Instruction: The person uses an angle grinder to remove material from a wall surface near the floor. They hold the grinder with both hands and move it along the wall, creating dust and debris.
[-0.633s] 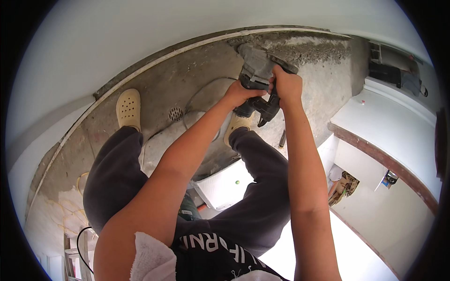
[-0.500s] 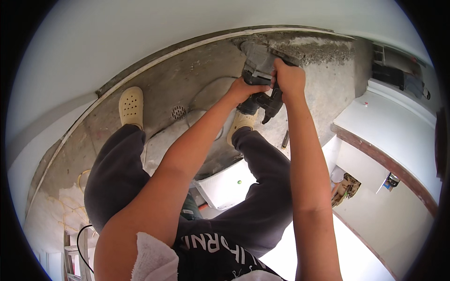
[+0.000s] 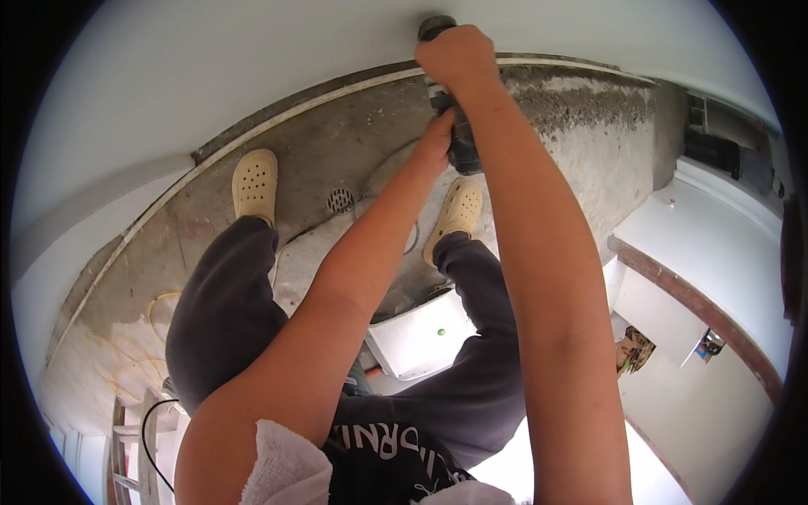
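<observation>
both hands were raised ahead of the person and gripped one dark power tool (image 3: 465, 153) near the top of the view, with part of it seen against the pale wall (image 3: 320, 42) and part against the grey floor (image 3: 303, 194). the right hand (image 3: 461, 57) was closed around the upper part of the tool, knuckles toward the camera, with the tool's rounded dark end showing just beyond it. the left hand (image 3: 438, 140) held it lower down; its fingers were mostly hidden, so how far they wrapped round could not be told. whether the tool touched the wall could not be told either.

the person's legs, in dark grey trousers (image 3: 223, 311), were set apart, with a cream clog (image 3: 255, 189) on the left foot and another clog (image 3: 459, 209) on the right, below the tool. a round floor drain (image 3: 340, 200) lay between the two feet. to the right of the hands, a rough strip of rubble (image 3: 581, 108) ran near the foot of the wall. a white tray (image 3: 400, 347) with a small green thing (image 3: 442, 332) on it showed between the legs. at lower left were a yellow cord (image 3: 151, 310) and a ladder (image 3: 148, 454), and a white towel (image 3: 286, 467) hung at the person's chest.
</observation>
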